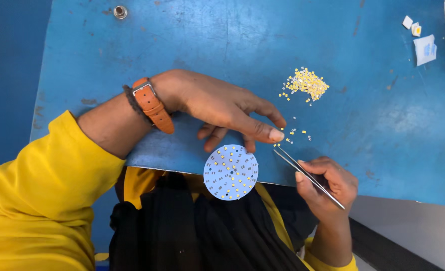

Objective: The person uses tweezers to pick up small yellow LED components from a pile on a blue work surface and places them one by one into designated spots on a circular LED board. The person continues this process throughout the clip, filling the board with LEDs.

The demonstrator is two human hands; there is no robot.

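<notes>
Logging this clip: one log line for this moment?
left hand: on round board | right hand: holds tweezers | yellow chips: piled on table

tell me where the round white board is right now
In the head view the round white board sits at the near edge of the blue table, just under the left hand, left of the tweezers in the right hand.

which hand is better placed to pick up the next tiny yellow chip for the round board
Right. The right hand holds the tweezers, whose tips lie beside the loose chips on the blue table. The left hand has no tool and rests flat by the round board, steadying it.
</notes>
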